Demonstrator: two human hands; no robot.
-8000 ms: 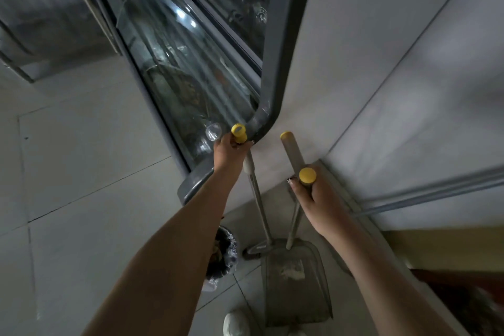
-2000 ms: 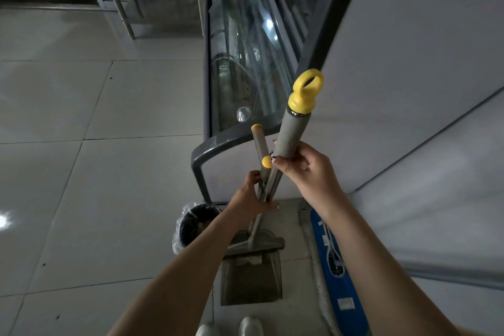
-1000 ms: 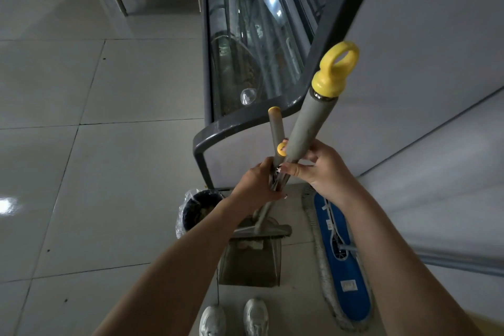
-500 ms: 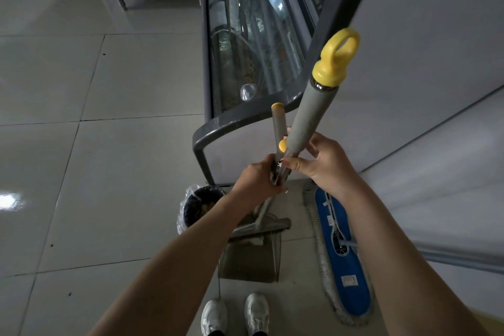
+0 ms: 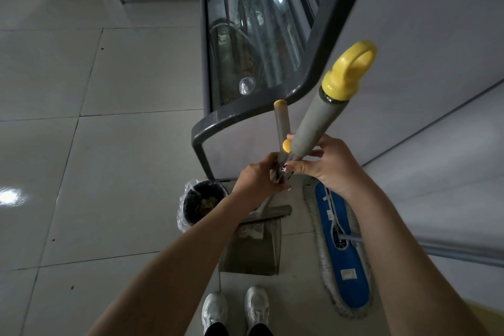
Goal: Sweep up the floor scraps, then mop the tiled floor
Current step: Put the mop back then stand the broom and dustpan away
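Bin (image 5: 202, 201) beside dustpan (image 5: 252, 254), mop (image 5: 347, 271) alongside, display case (image 5: 246, 35) behind

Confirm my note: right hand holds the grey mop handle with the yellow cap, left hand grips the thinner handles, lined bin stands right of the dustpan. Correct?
One slip: the head view shows the lined bin standing left of the dustpan, not right. The right hand does hold the grey mop handle, and the left hand grips the thinner handles.
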